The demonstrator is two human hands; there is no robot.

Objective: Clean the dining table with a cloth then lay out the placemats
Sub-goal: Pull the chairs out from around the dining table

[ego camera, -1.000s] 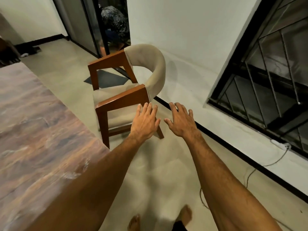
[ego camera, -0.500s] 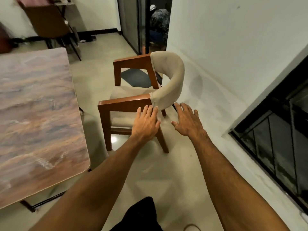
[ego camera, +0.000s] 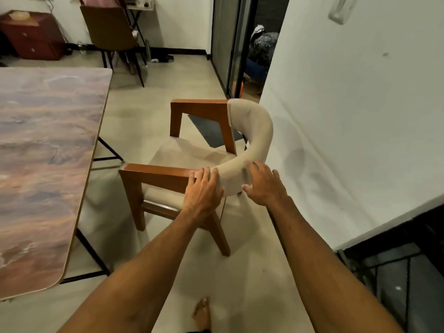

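The dining table (ego camera: 48,152) with a marbled brown and purple top fills the left side, its top bare. No cloth or placemat is in view. To its right stands a wooden armchair (ego camera: 156,170) with a beige seat and a curved padded back. My left hand (ego camera: 204,191) hooks its fingers over the near armrest where it meets the padding. My right hand (ego camera: 264,183) grips the padded back, fingers over the top and thumb on the near face.
A white wall (ego camera: 360,116) runs close behind the armchair, with a barred window (ego camera: 396,272) at the lower right. A dark floor mat (ego camera: 211,131) lies beyond the armchair. At the back are a brown chair (ego camera: 108,27), a red cabinet (ego camera: 33,37) and a doorway with a crouching person (ego camera: 262,46).
Both hands reached forward from the air and took hold of the armchair's armrest and padded back. My view swung left, bringing more of the table and room into sight.
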